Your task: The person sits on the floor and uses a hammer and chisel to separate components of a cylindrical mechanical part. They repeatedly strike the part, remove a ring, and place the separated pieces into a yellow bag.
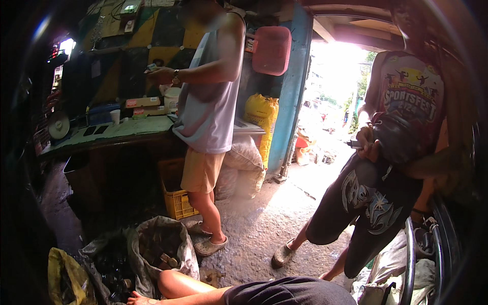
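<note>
Where daylight enters, sacks [161, 246] crowd gritty floor [264, 223].

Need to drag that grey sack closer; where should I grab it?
Probably take the grey sack by its rolled-down rim on the right, reaching from above: the mouth stands open upward and the cloth bunches thick there.

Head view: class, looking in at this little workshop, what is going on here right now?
Two people stand on the concrete floor. One in a pale sleeveless top stands at the cluttered counter, holding a small object at chest height. Another in dark printed shorts stands by the doorway, fingers at the waist. An open grey sack of scrap pieces sits near a yellow crate. The wearer's bare leg crosses the lower edge; the wearer's hands are out of view.
</note>
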{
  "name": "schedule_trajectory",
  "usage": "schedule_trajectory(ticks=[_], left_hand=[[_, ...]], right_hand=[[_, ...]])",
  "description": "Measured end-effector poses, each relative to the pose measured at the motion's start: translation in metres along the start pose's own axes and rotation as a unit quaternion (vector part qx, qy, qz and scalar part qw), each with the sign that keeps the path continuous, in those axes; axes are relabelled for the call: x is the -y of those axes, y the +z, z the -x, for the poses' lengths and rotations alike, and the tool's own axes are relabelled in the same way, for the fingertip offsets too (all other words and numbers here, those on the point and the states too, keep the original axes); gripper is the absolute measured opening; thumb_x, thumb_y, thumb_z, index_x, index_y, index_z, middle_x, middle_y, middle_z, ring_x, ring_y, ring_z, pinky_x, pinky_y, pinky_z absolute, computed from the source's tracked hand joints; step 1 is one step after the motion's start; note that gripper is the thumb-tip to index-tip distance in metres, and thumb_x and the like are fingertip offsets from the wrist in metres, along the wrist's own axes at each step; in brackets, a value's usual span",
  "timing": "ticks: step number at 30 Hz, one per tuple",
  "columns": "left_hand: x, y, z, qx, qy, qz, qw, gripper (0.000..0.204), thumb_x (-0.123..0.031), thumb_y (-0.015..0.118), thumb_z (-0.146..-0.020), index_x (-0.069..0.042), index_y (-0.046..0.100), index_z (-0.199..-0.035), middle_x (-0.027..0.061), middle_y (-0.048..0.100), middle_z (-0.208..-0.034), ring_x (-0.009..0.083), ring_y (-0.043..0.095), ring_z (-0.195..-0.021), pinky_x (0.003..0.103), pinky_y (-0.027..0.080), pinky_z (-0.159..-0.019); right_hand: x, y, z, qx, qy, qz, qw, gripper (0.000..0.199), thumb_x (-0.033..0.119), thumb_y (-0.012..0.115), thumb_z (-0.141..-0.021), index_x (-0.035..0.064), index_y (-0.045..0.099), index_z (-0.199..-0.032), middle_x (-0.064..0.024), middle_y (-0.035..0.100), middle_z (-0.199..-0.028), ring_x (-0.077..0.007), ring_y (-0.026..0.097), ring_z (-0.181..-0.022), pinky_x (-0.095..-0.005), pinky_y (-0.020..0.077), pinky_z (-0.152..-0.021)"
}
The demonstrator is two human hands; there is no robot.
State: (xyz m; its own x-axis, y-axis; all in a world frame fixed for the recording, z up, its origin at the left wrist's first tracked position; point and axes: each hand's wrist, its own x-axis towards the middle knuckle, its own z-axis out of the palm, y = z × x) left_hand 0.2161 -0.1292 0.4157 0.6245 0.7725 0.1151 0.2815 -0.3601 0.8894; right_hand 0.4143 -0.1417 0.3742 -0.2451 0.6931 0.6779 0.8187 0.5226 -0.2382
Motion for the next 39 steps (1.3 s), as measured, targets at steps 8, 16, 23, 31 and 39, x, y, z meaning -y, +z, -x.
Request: schedule_trajectory(ticks=[8,16,23,31,39], left_hand=[[0.0,0.003,-0.007,0.01,-0.014,0.02,1.0,0.016,-0.012,0.061,-0.095,0.001,0.068,-0.088,0.0061,0.063,-0.078,0.0151,0.056,-0.07,0.032,0.046,-0.066],[0.002,0.005,-0.015,0.021,-0.028,0.041,0.999,0.019,-0.013,0.063,-0.094,0.001,0.069,-0.082,0.0038,0.06,-0.069,0.0135,0.053,-0.063,0.031,0.043,-0.06],[0.013,0.001,-0.013,0.016,-0.038,0.066,0.997,0.023,-0.014,0.065,-0.093,0.0,0.07,-0.075,0.0018,0.059,-0.062,0.012,0.05,-0.057,0.03,0.041,-0.055],[0.061,0.006,-0.007,-0.019,-0.07,0.105,0.992,0.025,-0.015,0.066,-0.093,0.001,0.072,-0.075,0.0042,0.068,-0.067,0.0117,0.054,-0.058,0.027,0.045,-0.057],[-0.016,-0.005,0.002,0.038,-0.053,-0.021,0.998,0.021,-0.018,0.063,-0.095,0.002,0.069,-0.1,0.0114,0.068,-0.093,0.0165,0.06,-0.084,0.031,0.048,-0.077]], right_hand=[[-0.009,0.0,-0.002,0.009,0.011,0.008,1.0,0.031,0.031,0.06,-0.08,0.0073,0.064,-0.099,-0.0105,0.064,-0.096,-0.0309,0.061,-0.087,-0.0468,0.0439,-0.085],[-0.018,0.001,0.0,0.008,0.029,0.015,0.999,0.031,0.031,0.063,-0.076,0.0082,0.064,-0.096,-0.0089,0.063,-0.093,-0.0296,0.061,-0.084,-0.0465,0.044,-0.086],[-0.019,0.007,-0.004,0.003,0.029,0.012,1.0,0.03,0.031,0.066,-0.072,0.0091,0.064,-0.093,-0.0076,0.063,-0.091,-0.0285,0.062,-0.082,-0.0462,0.0442,-0.086],[-0.02,0.017,-0.005,0.004,0.03,0.012,0.999,0.03,0.031,0.069,-0.068,0.01,0.064,-0.09,-0.0061,0.063,-0.088,-0.0272,0.062,-0.08,-0.0459,0.0443,-0.087],[-0.011,0.023,0.001,0.004,0.031,0.015,0.999,0.031,0.03,0.072,-0.064,0.0109,0.064,-0.086,-0.0045,0.062,-0.085,-0.0259,0.063,-0.077,-0.0455,0.0445,-0.088]])
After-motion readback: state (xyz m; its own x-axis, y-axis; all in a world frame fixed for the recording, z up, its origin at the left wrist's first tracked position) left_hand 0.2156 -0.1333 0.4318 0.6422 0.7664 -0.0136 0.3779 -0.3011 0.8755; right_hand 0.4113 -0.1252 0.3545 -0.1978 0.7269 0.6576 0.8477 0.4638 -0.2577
